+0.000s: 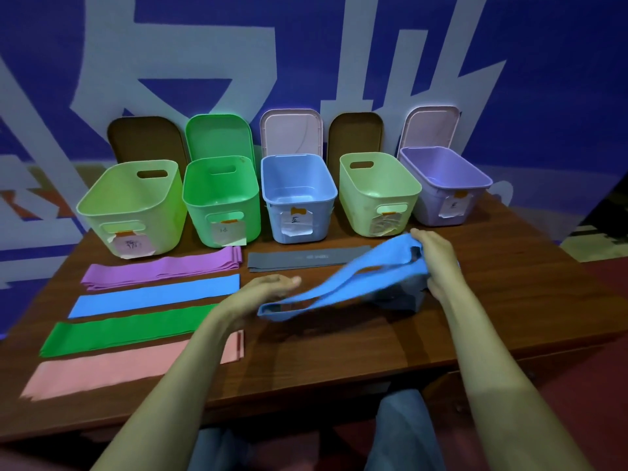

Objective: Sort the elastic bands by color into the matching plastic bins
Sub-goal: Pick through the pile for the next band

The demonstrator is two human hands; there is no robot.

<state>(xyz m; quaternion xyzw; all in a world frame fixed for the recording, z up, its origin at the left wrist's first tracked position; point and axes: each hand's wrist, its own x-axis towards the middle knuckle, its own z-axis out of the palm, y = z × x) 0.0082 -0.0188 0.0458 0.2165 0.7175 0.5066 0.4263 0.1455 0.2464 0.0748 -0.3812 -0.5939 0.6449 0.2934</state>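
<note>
A blue elastic band (pixel 343 287) hangs slack above the table's middle between my two hands. My right hand (pixel 436 260) grips its upper end, fingers curled round it. My left hand (pixel 268 290) lies flat with straight fingers beside the band's lower end. Under the band lies a dark grey band (pixel 404 297). Flat on the left lie purple bands (pixel 163 270), a blue band (pixel 156 297), a green band (pixel 129 331) and a pink band (pixel 119 368). Another grey band (pixel 306 258) lies in front of the blue bin (pixel 297 198).
Five labelled bins stand in a row at the back: light green (pixel 132 205), green (pixel 221 198), blue, light green (pixel 379 192) and purple (pixel 445 185). Their lids lean on the wall behind. The table's front edge (pixel 323 385) runs near my knees.
</note>
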